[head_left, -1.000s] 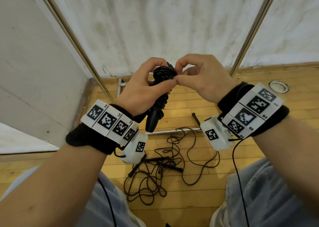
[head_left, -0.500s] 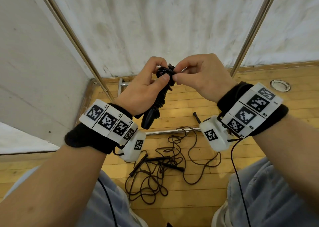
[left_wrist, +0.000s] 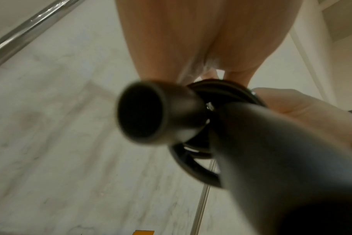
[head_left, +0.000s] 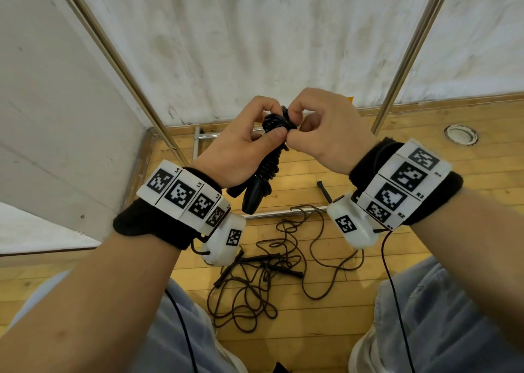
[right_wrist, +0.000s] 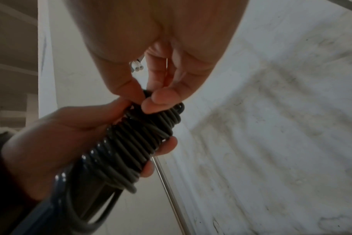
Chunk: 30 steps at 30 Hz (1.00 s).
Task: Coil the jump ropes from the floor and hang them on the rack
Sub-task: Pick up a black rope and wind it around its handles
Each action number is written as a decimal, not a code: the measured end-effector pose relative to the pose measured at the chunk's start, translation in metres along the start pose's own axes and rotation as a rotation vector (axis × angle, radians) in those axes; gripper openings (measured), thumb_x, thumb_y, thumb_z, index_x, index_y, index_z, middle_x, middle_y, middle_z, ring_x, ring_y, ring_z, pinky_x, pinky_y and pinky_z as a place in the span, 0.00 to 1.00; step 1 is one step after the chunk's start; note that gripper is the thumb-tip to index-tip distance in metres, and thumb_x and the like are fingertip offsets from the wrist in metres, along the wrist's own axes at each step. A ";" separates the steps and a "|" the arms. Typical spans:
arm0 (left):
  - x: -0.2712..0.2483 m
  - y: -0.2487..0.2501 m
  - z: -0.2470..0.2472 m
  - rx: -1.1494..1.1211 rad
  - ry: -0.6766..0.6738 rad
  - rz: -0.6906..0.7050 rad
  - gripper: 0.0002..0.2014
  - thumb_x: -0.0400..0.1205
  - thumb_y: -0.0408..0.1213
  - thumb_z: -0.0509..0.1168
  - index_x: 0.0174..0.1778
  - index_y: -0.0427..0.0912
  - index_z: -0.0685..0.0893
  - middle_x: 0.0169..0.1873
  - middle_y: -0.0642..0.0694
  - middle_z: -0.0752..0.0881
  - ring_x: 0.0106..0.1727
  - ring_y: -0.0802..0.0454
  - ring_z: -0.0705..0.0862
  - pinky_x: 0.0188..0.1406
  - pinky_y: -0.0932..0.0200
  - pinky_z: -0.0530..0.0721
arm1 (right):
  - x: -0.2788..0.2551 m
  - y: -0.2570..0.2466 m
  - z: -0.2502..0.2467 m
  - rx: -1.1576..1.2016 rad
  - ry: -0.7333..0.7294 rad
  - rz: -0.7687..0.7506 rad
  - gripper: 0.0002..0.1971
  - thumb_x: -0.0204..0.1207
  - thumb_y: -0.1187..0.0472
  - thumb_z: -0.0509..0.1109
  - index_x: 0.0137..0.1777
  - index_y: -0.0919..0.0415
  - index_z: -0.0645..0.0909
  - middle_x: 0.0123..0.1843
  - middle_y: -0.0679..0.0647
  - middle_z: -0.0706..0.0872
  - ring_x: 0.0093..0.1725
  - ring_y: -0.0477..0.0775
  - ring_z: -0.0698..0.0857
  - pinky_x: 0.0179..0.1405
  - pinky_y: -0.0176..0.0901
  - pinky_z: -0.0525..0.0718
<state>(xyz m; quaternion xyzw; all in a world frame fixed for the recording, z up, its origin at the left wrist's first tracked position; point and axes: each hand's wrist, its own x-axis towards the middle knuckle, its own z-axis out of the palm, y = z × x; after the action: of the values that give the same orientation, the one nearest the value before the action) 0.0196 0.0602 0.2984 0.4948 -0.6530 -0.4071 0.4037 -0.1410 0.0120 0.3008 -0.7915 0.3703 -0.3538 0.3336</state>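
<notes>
A black jump rope (head_left: 269,163), wound tightly around its own handles (head_left: 252,199), is held up in front of me. My left hand (head_left: 249,146) grips the coiled bundle (right_wrist: 135,143), thumb pressed near its top. My right hand (head_left: 320,134) pinches the top turns of cord (right_wrist: 149,95) between thumb and fingertips. The left wrist view looks straight at the blurred handle ends (left_wrist: 151,111). More black jump ropes (head_left: 272,265) lie tangled on the wooden floor below my hands. Two slanting metal rack poles (head_left: 119,58) (head_left: 408,55) rise on either side.
The rack's base bars (head_left: 272,214) lie on the floor against a white wall. A grey partition (head_left: 56,117) closes the left side. A round metal floor fitting (head_left: 460,134) sits at the right. My knees in grey trousers (head_left: 442,316) frame the tangle.
Both hands have stayed together at the top of the bundle. The bundle has tilted slightly and the right fingers have shifted on the top turns.
</notes>
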 end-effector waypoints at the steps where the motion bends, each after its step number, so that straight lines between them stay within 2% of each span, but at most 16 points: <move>1: 0.000 0.000 0.000 -0.014 -0.006 0.000 0.10 0.86 0.29 0.59 0.52 0.51 0.71 0.50 0.45 0.75 0.27 0.57 0.79 0.27 0.62 0.81 | -0.001 -0.001 0.000 -0.019 0.013 -0.031 0.14 0.66 0.67 0.73 0.32 0.52 0.70 0.33 0.42 0.74 0.25 0.46 0.75 0.25 0.24 0.70; 4: 0.000 0.001 0.000 0.001 0.018 0.010 0.10 0.86 0.30 0.59 0.51 0.52 0.71 0.51 0.45 0.75 0.28 0.57 0.79 0.27 0.63 0.81 | -0.003 -0.004 0.000 -0.059 0.026 -0.083 0.09 0.67 0.66 0.72 0.35 0.56 0.73 0.35 0.44 0.75 0.28 0.51 0.80 0.26 0.26 0.71; 7: -0.001 0.000 0.000 -0.012 0.037 -0.001 0.10 0.86 0.31 0.59 0.50 0.54 0.71 0.54 0.39 0.74 0.32 0.53 0.80 0.29 0.58 0.84 | -0.002 -0.006 -0.004 -0.019 0.003 -0.033 0.06 0.69 0.66 0.72 0.40 0.57 0.77 0.35 0.41 0.79 0.30 0.52 0.86 0.27 0.30 0.77; 9: -0.001 0.001 0.000 -0.020 0.024 -0.005 0.10 0.86 0.32 0.59 0.51 0.55 0.71 0.55 0.37 0.73 0.32 0.54 0.79 0.31 0.58 0.83 | 0.000 -0.007 -0.007 -0.014 -0.017 -0.002 0.07 0.68 0.66 0.73 0.38 0.58 0.77 0.32 0.41 0.79 0.31 0.53 0.86 0.28 0.32 0.79; 11: -0.002 0.001 0.000 -0.049 -0.006 -0.011 0.09 0.86 0.33 0.59 0.51 0.54 0.72 0.56 0.38 0.73 0.33 0.54 0.79 0.34 0.55 0.83 | 0.003 -0.009 -0.008 -0.020 -0.047 0.008 0.09 0.67 0.66 0.73 0.35 0.55 0.74 0.34 0.43 0.78 0.32 0.57 0.86 0.29 0.35 0.80; 15: -0.004 0.004 -0.004 -0.118 -0.079 -0.020 0.07 0.82 0.33 0.59 0.53 0.50 0.75 0.51 0.47 0.77 0.39 0.53 0.79 0.39 0.60 0.82 | 0.005 -0.010 -0.007 -0.055 -0.080 -0.021 0.12 0.65 0.66 0.72 0.33 0.53 0.71 0.36 0.45 0.75 0.36 0.59 0.84 0.28 0.29 0.74; 19: -0.004 0.005 -0.006 -0.124 -0.087 -0.033 0.08 0.81 0.31 0.60 0.54 0.46 0.76 0.52 0.45 0.77 0.47 0.49 0.80 0.47 0.56 0.83 | 0.004 -0.010 -0.008 -0.111 -0.051 -0.054 0.09 0.65 0.65 0.72 0.36 0.58 0.73 0.36 0.45 0.74 0.32 0.54 0.79 0.29 0.28 0.70; 21: -0.002 0.005 -0.004 -0.103 -0.045 -0.023 0.08 0.83 0.28 0.59 0.53 0.46 0.75 0.52 0.46 0.77 0.46 0.50 0.80 0.47 0.55 0.83 | 0.003 -0.010 -0.008 -0.167 -0.011 -0.090 0.07 0.66 0.65 0.72 0.37 0.58 0.74 0.37 0.48 0.76 0.34 0.55 0.81 0.31 0.33 0.72; 24: 0.000 0.004 0.001 -0.083 0.006 -0.013 0.10 0.85 0.26 0.58 0.51 0.47 0.74 0.53 0.44 0.77 0.39 0.53 0.81 0.38 0.60 0.83 | 0.000 -0.009 -0.005 -0.211 0.023 -0.146 0.05 0.68 0.65 0.71 0.38 0.60 0.76 0.38 0.51 0.78 0.35 0.57 0.82 0.34 0.36 0.76; 26: 0.000 0.002 0.004 -0.058 0.033 -0.012 0.10 0.85 0.26 0.59 0.50 0.48 0.74 0.51 0.46 0.77 0.32 0.57 0.80 0.33 0.62 0.81 | -0.002 -0.008 -0.004 -0.252 0.020 -0.167 0.04 0.69 0.65 0.70 0.40 0.63 0.78 0.40 0.53 0.79 0.36 0.59 0.83 0.36 0.43 0.80; 28: 0.000 0.000 0.006 -0.060 0.061 -0.016 0.10 0.85 0.26 0.60 0.49 0.48 0.74 0.48 0.48 0.77 0.32 0.56 0.80 0.34 0.59 0.82 | -0.003 -0.007 -0.003 -0.255 0.009 -0.165 0.04 0.70 0.66 0.70 0.41 0.64 0.78 0.41 0.53 0.79 0.37 0.60 0.85 0.38 0.49 0.83; 30: -0.001 -0.002 0.006 -0.082 0.090 -0.027 0.10 0.83 0.25 0.62 0.48 0.47 0.75 0.47 0.47 0.77 0.36 0.53 0.80 0.39 0.56 0.83 | -0.002 -0.007 -0.004 -0.194 -0.019 -0.142 0.04 0.69 0.67 0.70 0.42 0.61 0.79 0.41 0.50 0.78 0.38 0.59 0.86 0.39 0.45 0.84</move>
<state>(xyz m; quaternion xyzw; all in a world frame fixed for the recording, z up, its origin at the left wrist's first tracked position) 0.0150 0.0612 0.2942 0.5043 -0.6105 -0.4162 0.4470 -0.1434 0.0159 0.3076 -0.8477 0.3425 -0.3313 0.2332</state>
